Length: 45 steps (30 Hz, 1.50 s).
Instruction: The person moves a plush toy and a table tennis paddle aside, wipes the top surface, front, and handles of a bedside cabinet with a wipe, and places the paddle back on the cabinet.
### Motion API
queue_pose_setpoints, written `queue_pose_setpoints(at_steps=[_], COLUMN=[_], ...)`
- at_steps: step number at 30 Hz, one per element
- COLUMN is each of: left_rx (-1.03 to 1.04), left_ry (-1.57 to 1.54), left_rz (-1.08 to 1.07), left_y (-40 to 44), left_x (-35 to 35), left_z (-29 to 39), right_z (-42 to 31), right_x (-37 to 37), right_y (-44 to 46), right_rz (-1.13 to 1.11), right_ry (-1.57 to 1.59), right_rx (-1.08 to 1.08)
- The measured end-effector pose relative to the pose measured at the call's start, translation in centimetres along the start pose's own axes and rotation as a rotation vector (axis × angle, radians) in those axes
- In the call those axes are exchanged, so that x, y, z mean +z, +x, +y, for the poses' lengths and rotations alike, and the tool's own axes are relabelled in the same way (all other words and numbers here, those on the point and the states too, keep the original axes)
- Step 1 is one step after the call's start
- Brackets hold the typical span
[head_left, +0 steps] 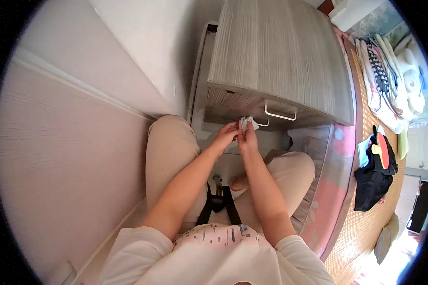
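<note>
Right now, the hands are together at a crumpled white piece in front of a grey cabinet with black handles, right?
No: the handles are white, not black, as the head view shows. The left hand and right hand are together at the crumpled white piece in front of the grey cabinet.

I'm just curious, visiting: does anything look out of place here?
Mildly: what looks like a red table-tennis paddle lies on rumpled black cloth on the woven mat, an odd spot for sports gear.

Crumpled white wad [248, 120] partly hidden by fingers [250, 128]; lower handle [264, 125] partly covered.
</note>
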<state>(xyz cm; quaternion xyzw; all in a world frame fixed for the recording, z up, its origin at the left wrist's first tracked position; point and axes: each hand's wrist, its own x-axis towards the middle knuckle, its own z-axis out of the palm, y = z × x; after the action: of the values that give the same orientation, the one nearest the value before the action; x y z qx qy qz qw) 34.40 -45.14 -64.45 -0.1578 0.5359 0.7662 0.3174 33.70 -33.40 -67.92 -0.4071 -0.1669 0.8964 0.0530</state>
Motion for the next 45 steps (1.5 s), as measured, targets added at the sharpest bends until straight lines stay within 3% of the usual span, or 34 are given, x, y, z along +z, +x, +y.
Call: queue_pose_setpoints(at_steps=[4, 9, 13, 15, 18, 25, 32, 35, 37, 45], left_rx=[0.035, -0.008, -0.035, -0.092, -0.068, -0.067, -0.106, -0.112, -0.117, -0.112], left_ry=[0.011, 0.072, 0.105, -0.015, 0.065, 0.120, 0.189, 0.229, 0.242, 0.215], left_rz=[-0.007, -0.003, -0.013, 0.048, 0.065, 0.019, 0.003, -0.028, -0.034, -0.024], left_y=[0.2, 0.2, 0.0, 0.4, -0.8, 0.3, 0.1, -0.2, -0.3, 0.1], left_x=[0.0, -0.6, 0.1, -0.2, -0.4, -1.8, -1.6, -1.3, -1.5, -1.5], left_z=[-0.4, -0.6, -0.7, -1.1, -0.3, -0.9, -1.7, -0.9, -0.8, -1.0], right_z=[-2.1, -2.5, -1.7, -0.4, -0.4, -2.9, -6.4, -6.5, -6.3, -8.2], right_x=[1.7, 0.7, 0.1, 0.4, 1.5, 0.6, 0.1, 0.2, -0.4, -1.7], right_y=[-0.8, -1.6, -0.2, -0.1, -1.3, -2.0, -1.5, -1.3, -0.9, 0.3], right_rz=[0.102, 0.046, -0.036, -0.079, -0.004, -0.130, 0.066, 0.149, 0.178, 0.119], right_ry=[-0.063, -0.202, -0.141, -0.098, -0.183, -0.390, -0.323, -0.561, -0.701, -0.283], right_rx=[0.055, 0.023, 0.089, -0.012, -0.104, -0.125, -0.165, -0.252, -0.454, -0.298])
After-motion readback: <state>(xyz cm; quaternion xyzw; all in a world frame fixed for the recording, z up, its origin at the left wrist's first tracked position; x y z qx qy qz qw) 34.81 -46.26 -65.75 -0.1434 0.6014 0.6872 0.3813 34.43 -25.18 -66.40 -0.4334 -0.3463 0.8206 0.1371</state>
